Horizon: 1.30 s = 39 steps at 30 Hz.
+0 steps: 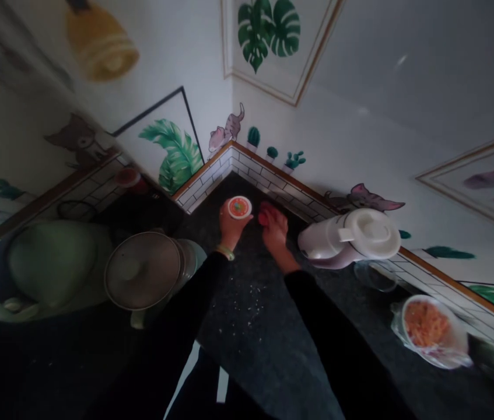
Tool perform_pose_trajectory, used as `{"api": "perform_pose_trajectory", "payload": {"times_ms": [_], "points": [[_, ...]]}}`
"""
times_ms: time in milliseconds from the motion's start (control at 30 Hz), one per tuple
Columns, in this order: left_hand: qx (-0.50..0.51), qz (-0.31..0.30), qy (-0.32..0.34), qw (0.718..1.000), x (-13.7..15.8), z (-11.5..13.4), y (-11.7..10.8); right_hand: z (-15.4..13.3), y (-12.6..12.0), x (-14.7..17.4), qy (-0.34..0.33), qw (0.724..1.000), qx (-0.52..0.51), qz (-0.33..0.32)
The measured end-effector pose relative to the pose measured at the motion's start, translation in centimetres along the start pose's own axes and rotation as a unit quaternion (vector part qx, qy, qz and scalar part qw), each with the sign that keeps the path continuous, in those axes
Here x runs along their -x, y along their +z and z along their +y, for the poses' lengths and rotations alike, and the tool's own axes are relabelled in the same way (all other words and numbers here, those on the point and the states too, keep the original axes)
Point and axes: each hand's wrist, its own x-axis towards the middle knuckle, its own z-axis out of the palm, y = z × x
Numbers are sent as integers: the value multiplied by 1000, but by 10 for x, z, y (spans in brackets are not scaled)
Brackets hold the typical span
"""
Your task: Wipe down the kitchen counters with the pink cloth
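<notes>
My left hand, with a bracelet at the wrist, is closed around a small round tub. The tub has a white rim and a red top with a green mark in the middle. Just right of it, my right hand has its fingers curled round a small red object. Fingers cover most of that object, so its kind does not show. Both hands are over the dark countertop near the wall corner, a short gap between them.
At right stand a white pitcher, a clear glass dish and a bowl of orange shreds with plastic film. A lidded pot and a large green appliance stand at left. White crumbs dot the counter.
</notes>
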Motion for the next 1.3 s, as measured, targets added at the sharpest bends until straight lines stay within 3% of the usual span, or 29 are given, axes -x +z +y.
{"api": "perform_pose_trajectory", "payload": {"times_ms": [100,200,267,333,433,533,633,733,800,967,1033,1100,1233,1300], "points": [[1,18,-2,1000,-7,-9,4,1,23,1,20,1000,-6,-3],[-3,35,-9,999,-5,-15,-9,0,28,43,-57,995,-57,-62],[1,46,-12,999,1,-18,-20,1,21,53,-94,986,-95,-101],[11,55,-15,998,7,-21,-29,2,11,32,-91,986,-108,-93],[13,47,-17,999,14,-24,-38,1,7,-34,-64,995,-63,-50],[1,26,-12,1000,18,-25,-42,2,24,-89,-48,997,3,-63],[-6,17,-12,1000,21,-24,-43,5,44,-103,-57,996,31,-52],[-3,10,-10,1000,25,-23,-42,2,51,-83,-60,998,24,-17],[1,7,-18,1000,27,-21,-41,-6,47,-52,-82,996,-5,-27],[23,9,-46,999,28,-15,-40,-25,26,61,-205,958,-108,-167],[30,15,-49,998,26,-13,-39,-25,14,85,-238,932,-140,-234],[30,19,-56,998,26,-13,-38,-23,2,87,-231,928,-146,-253],[30,22,-69,997,29,-15,-36,-20,-5,64,-122,982,-49,-136],[31,27,-72,997,29,-17,-35,-19,3,64,-120,985,-19,-120]]}}
